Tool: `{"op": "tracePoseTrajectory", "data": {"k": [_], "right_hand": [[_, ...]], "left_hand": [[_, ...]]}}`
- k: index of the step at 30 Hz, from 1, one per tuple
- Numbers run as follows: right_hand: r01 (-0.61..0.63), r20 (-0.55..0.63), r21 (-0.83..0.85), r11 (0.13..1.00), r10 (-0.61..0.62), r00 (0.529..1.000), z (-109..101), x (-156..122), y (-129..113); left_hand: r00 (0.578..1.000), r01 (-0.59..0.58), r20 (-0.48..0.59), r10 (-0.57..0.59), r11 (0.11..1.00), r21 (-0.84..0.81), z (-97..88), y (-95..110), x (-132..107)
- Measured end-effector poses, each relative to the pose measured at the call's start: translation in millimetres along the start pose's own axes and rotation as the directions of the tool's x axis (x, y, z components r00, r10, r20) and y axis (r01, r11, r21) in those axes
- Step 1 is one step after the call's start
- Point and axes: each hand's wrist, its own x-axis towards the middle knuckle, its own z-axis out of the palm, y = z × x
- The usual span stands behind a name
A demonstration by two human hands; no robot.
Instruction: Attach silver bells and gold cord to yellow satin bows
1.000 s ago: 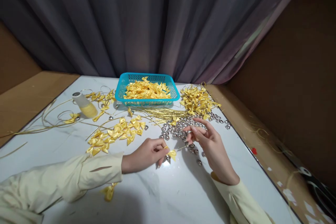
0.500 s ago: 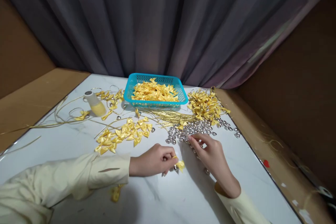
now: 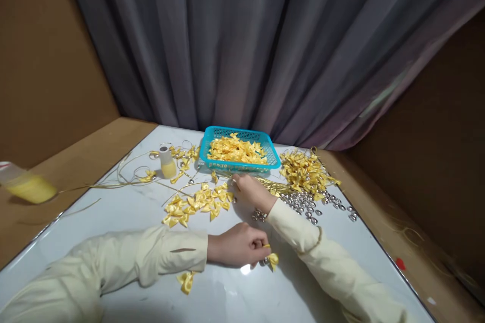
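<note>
My left hand (image 3: pixel 238 245) rests on the white table, fingers pinched on a small yellow ribbon bow (image 3: pixel 272 260) with a short gold cord. My right hand (image 3: pixel 249 189) is stretched forward across the table, its fingertips at the bundle of gold cords (image 3: pixel 265 181) just in front of the blue basket (image 3: pixel 211 136). Its fingers are curled over the cords; whether it grips one I cannot make out. Loose yellow bows (image 3: pixel 197 204) lie left of that hand. Silver bells (image 3: pixel 303 203) lie right of its wrist.
The blue basket holds several yellow bows. A heap of corded bows (image 3: pixel 306 170) sits at the right back. A small yellow thread spool (image 3: pixel 167 162) stands left of the basket, another yellow spool (image 3: pixel 23 185) lies on the wooden ledge. One bow (image 3: pixel 186 281) lies under my left forearm.
My right hand has left the silver bells and reached forward and left to the gold cords by the basket. My left hand keeps its hold on the bow. The view has tilted up.
</note>
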Motion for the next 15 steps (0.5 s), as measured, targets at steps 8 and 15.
{"op": "tracePoseTrajectory", "data": {"k": [8,15], "right_hand": [[-0.007,-0.108,0.333,0.943,0.045,0.993,-22,0,16],[0.052,-0.217,0.770,0.635,0.185,0.958,-69,-49,18]], "left_hand": [[0.999,0.038,-0.021,-0.038,0.999,-0.023,1.7,1,0],[0.984,0.075,-0.167,-0.070,0.997,0.021,-12.5,4,1]]}}
